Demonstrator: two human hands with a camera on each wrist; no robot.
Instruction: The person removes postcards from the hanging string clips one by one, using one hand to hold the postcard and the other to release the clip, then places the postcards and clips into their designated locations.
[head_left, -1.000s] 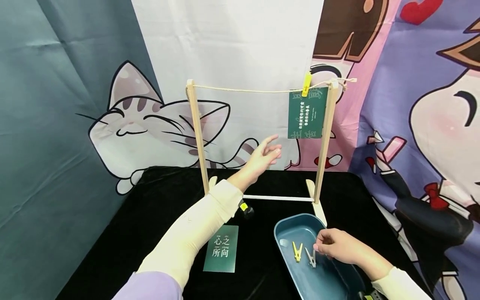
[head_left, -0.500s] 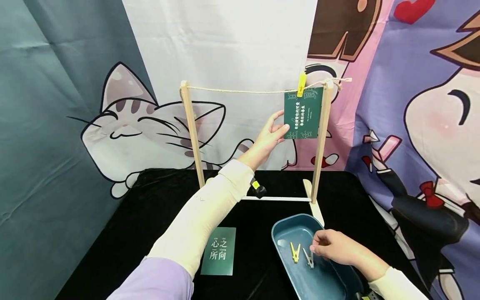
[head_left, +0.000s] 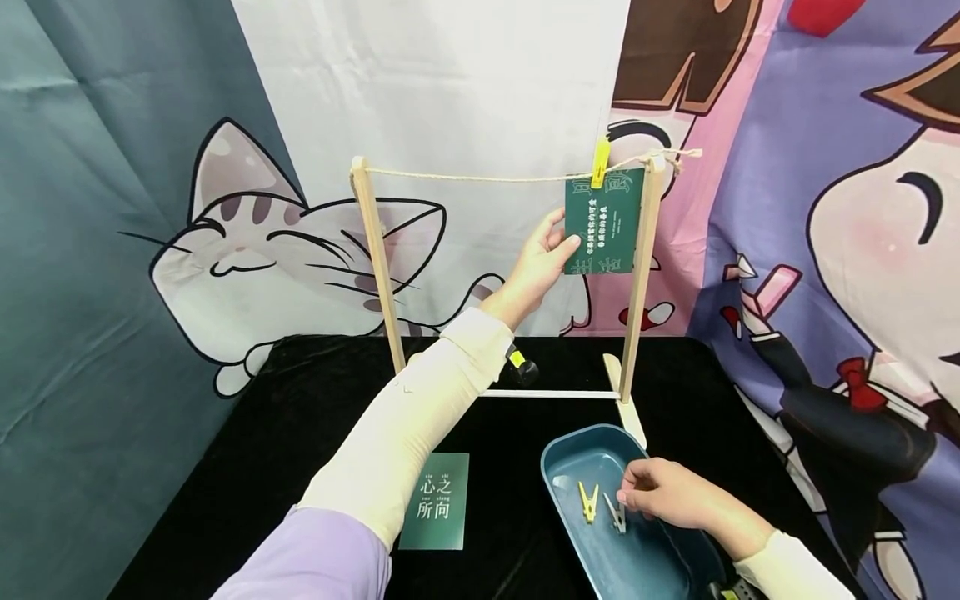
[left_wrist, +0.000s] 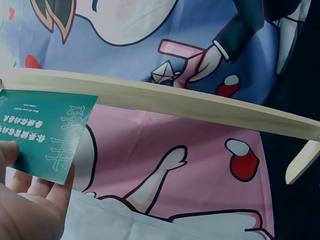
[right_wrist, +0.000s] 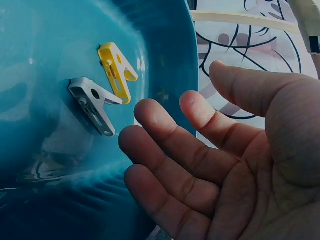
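Note:
A green card (head_left: 609,221) with white writing hangs from a string (head_left: 480,178) under a yellow clothespin (head_left: 601,163). My left hand (head_left: 534,265) pinches the card's left edge; in the left wrist view the thumb lies on its printed face and the other fingers are behind it. My right hand (head_left: 667,493) is over the blue tray (head_left: 555,467), its fingers loosely bent and holding nothing. Close to its fingertips a grey clothespin (right_wrist: 92,106) and a yellow clothespin (right_wrist: 118,72) lie on the tray's floor.
The string is tied between two wooden posts (head_left: 378,267) joined low down by a white bar (head_left: 551,394). A second green card (head_left: 435,502) lies flat on the black cloth (head_left: 300,433), left of the tray. A printed curtain (head_left: 465,83) hangs behind.
My left hand has moved right and up to the hanging card and taken its left edge between thumb and fingers. My right hand has stayed over the tray.

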